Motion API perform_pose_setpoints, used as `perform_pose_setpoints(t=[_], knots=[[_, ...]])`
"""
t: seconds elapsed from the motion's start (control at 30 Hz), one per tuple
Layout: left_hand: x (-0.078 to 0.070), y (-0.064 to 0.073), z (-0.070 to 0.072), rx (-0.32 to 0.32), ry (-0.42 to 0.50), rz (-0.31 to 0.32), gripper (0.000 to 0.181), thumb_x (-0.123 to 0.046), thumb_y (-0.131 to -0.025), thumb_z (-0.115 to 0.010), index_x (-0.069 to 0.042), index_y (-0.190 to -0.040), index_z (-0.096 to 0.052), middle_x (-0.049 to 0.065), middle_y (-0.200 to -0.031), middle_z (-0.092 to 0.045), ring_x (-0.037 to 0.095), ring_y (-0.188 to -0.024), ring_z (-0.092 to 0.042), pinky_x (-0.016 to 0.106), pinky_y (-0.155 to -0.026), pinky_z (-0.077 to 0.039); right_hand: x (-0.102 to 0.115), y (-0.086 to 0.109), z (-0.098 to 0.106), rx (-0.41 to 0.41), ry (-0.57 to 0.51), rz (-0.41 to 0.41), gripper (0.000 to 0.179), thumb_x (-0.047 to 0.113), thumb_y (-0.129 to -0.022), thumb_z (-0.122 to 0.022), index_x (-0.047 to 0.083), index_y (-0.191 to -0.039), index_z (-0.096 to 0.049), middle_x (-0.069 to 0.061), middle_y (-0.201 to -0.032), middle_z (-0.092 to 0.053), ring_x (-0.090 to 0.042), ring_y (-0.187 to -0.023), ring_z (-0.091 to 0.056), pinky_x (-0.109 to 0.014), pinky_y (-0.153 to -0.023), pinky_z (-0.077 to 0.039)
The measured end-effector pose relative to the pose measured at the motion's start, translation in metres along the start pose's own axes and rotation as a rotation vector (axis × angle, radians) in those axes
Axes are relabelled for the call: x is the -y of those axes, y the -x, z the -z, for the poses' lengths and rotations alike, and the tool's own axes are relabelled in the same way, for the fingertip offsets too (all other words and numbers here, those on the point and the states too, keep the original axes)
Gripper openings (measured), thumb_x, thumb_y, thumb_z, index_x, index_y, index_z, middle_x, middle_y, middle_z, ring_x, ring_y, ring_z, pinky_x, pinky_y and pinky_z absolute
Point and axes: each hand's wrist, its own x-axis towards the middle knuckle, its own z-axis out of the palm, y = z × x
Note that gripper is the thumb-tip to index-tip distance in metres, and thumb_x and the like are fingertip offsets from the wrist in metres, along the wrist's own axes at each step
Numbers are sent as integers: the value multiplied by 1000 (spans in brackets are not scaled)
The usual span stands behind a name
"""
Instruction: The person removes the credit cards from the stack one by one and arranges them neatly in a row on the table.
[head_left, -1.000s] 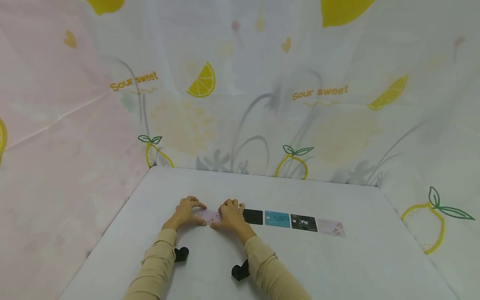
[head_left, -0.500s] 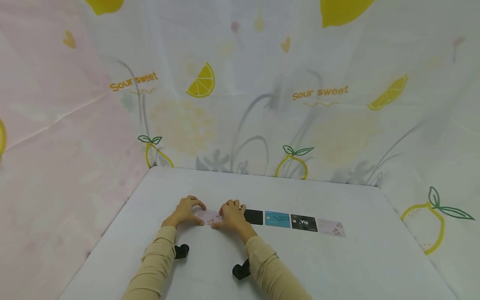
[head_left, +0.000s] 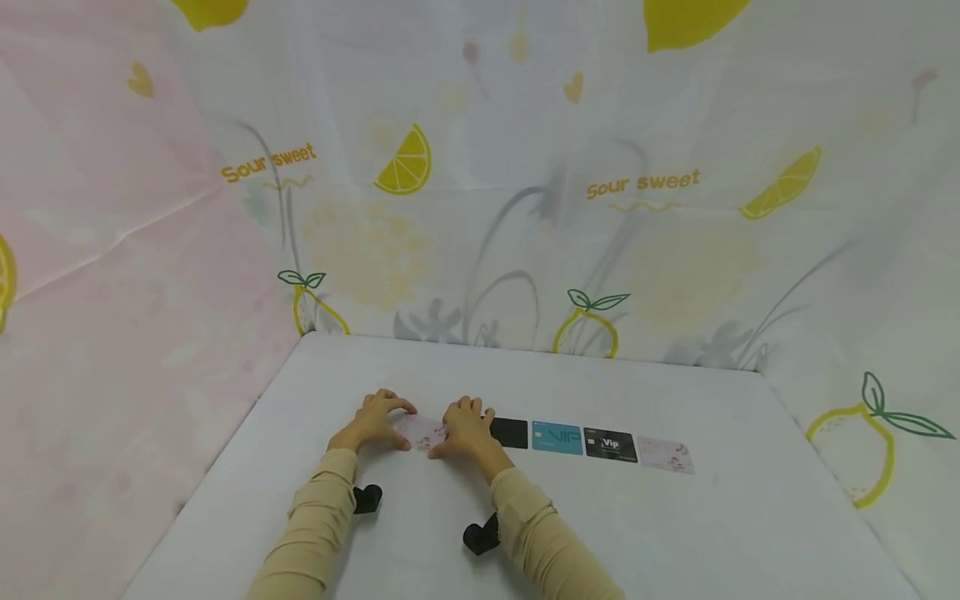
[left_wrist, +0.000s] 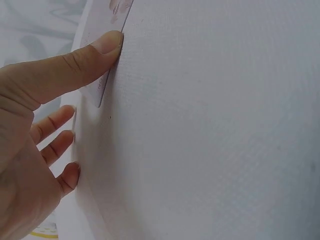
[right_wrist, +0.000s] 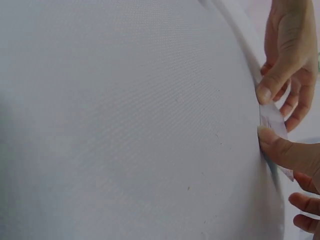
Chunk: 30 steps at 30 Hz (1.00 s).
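Observation:
A pale pink floral card (head_left: 422, 432) lies at the left end of a row of cards on the white table. My left hand (head_left: 371, 423) holds its left part, thumb on the near edge and index finger at the far edge. On its right part, my right hand (head_left: 467, 433) grips with the thumb (right_wrist: 282, 147) at the near edge; its other fingers are curled beyond the card. Just right of that hand is a plain black card (head_left: 510, 432), its left part covered by the fingers. In the left wrist view, my thumb (left_wrist: 82, 65) presses the card's edge.
Further right in the row lie a blue VIP card (head_left: 557, 438), a black Vip card (head_left: 611, 445) and another pink floral card (head_left: 667, 455). Black wrist mounts (head_left: 367, 499) sit under both sleeves. A lemon-print cloth (head_left: 480, 233) rises behind the white table (head_left: 675, 533).
Both hands and the pink floral card between them have shifted slightly right, toward the plain black card. The other cards lie where they were.

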Motion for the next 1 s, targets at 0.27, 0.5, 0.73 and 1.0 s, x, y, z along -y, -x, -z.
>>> perform_pose_setpoints(t=[0.27,0.5,0.73,1.0], knots=[[2,8,-6,-105,3,-59,51,-20,-60,-88,-11,-103,-63,26,-116,-51,48,-106,-44,66,-82,-37,-8,2,0,-17,-13,41,57,46,-62,-85,10,-100,-62,-9,-108,-52,-31,-110,-40,-55,-90,-27],[4,13,-7,-143,1,-72,53,-21,-62,-87,-6,-108,-65,24,-116,-53,47,-108,-44,66,-85,-37,-9,3,-4,-78,31,115,68,51,-59,-84,10,-108,-61,-8,-111,-53,-29,-112,-41,-56,-95,-27],[6,13,-7,-133,20,-89,61,-28,-59,-89,-5,-112,-66,25,-119,-52,49,-110,-42,64,-89,-35,-15,1,-6,-187,107,185,66,59,-63,-79,15,-110,-68,-2,-116,-58,-25,-114,-44,-57,-95,-29],[24,6,-14,-172,111,-168,66,-49,-59,-85,-13,-112,-66,21,-111,-54,47,-102,-44,63,-83,-37,-28,-3,-8,-165,-40,205,66,56,-65,-79,14,-116,-68,-4,-116,-60,-27,-113,-44,-56,-92,-29]])
